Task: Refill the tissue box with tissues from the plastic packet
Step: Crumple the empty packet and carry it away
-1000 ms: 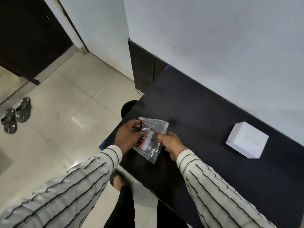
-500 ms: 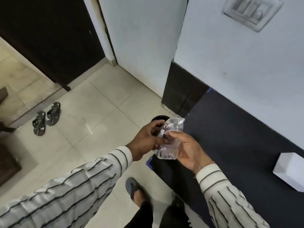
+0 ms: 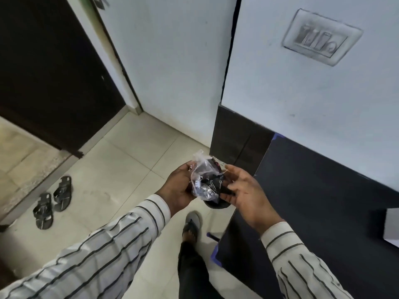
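The clear plastic packet (image 3: 201, 180) is crumpled and held off the table's left end, above a dark round bin (image 3: 217, 205) on the floor. My left hand (image 3: 179, 187) grips the packet from the left. My right hand (image 3: 245, 194) is beside it with fingers spread, the fingertips just touching the packet's right edge. I see no tissues inside the packet. The white tissue box (image 3: 391, 228) shows only as a corner at the right edge, on the black table (image 3: 313, 201), well away from both hands.
A white wall with a switch plate (image 3: 321, 36) rises behind the table. On the tiled floor are my sandalled foot (image 3: 191, 226) and a pair of dark sandals (image 3: 53, 201). A dark doorway (image 3: 49, 72) is at the left.
Both hands carried the packet from the tabletop leftward past the table's end, over the bin. The packet got crumpled and my right hand loosened its hold. The view swung left and up.
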